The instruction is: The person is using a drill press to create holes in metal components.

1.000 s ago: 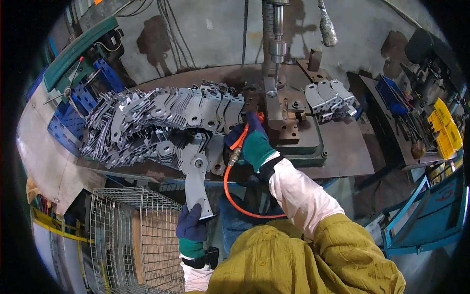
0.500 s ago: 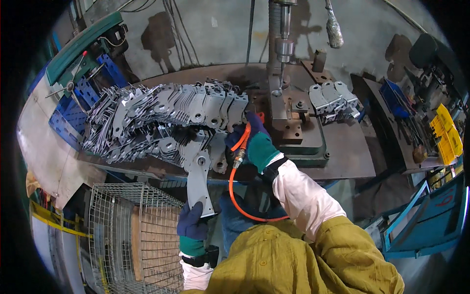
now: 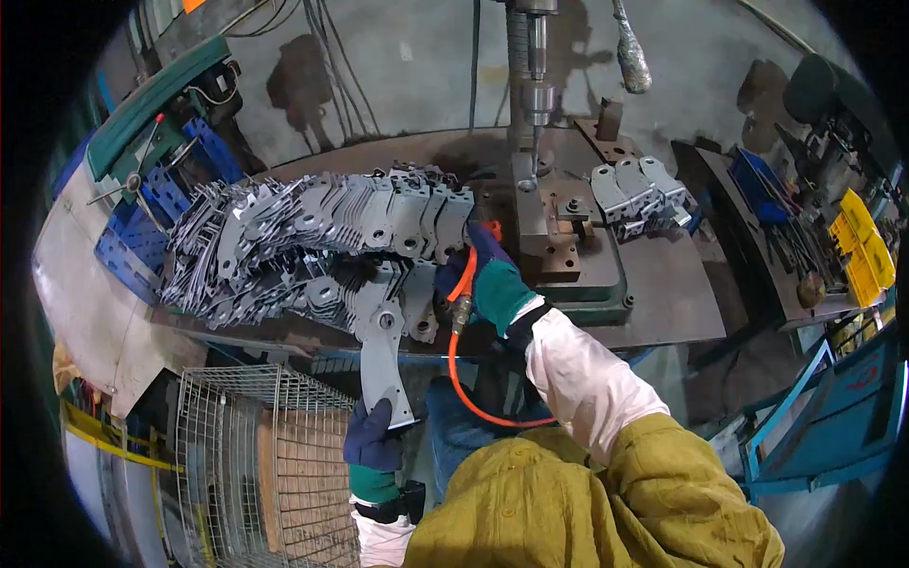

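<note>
Gloved in dark blue, my left hand (image 3: 372, 437) grips the lower end of a flat grey metal bracket (image 3: 383, 358). The bracket's upper end, with a round hole, lies against the stacked brackets (image 3: 388, 208) on the bench. My right hand (image 3: 481, 270), in a matching glove, is closed around an orange air blow gun (image 3: 465, 276) just right of the stack. A metal coupling joins the gun to an orange hose (image 3: 453, 369) that loops down across my lap. Fingers and glove hide most of the gun; its nozzle cannot be made out.
A drill press (image 3: 538, 104) stands over a steel fixture (image 3: 549, 246) to the right of the stack. Bent metal parts (image 3: 639, 192) sit beyond it. A wire basket (image 3: 275, 379) is below the bench at left. A yellow bin (image 3: 862, 246) lies far right.
The whole view has shifted slightly. Both hands keep their holds, and the bracket and blow gun stay almost where they were.
</note>
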`<state>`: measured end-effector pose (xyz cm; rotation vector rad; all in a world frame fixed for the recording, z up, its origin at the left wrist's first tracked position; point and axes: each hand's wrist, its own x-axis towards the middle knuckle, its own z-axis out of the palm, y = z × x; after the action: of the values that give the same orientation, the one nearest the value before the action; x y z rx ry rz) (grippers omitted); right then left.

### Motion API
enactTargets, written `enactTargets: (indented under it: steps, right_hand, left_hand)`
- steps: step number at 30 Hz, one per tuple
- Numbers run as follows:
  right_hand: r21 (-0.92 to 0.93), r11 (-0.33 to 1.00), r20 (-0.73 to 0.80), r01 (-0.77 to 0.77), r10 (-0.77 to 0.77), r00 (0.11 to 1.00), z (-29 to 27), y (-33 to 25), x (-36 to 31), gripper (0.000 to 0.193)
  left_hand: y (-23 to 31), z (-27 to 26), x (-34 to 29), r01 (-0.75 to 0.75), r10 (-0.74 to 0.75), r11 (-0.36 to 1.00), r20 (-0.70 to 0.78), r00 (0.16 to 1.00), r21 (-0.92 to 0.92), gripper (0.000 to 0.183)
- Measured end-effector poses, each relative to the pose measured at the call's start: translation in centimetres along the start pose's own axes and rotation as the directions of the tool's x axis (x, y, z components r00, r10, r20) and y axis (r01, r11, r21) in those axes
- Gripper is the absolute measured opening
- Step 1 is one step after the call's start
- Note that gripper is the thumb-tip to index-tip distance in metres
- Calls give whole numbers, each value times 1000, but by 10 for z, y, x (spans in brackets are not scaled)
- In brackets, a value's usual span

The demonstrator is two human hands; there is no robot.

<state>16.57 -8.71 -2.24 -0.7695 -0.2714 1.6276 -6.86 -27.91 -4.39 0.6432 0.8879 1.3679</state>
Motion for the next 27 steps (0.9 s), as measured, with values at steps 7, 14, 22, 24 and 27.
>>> enactTargets:
  steps: [7,14,22,24,27]
  right_hand:
    - [-868,481,279,120,273,921,-9,-57,-95,45]
    - [-976,-172,111,136,148,983,-72,-146,-193,50]
    - [-963,261,-73,-67,-13,997,-116,-175,-195,40]
    - [-967,248,63,57,15,998,-137,-170,-180,35]
    - [-870,489,92,71,18,996,-164,-165,-153,35]
  left_hand:
    - [-4,-19,1,-20,19,1000,-36,999,-16,49]
    - [2,6,-3,-76,78,991,-10,997,106,50]
    - [3,37,4,-4,-1,996,69,998,84,50]
    - [3,41,3,12,-20,992,59,998,129,50]
    - [0,38,4,26,-34,990,57,998,140,50]
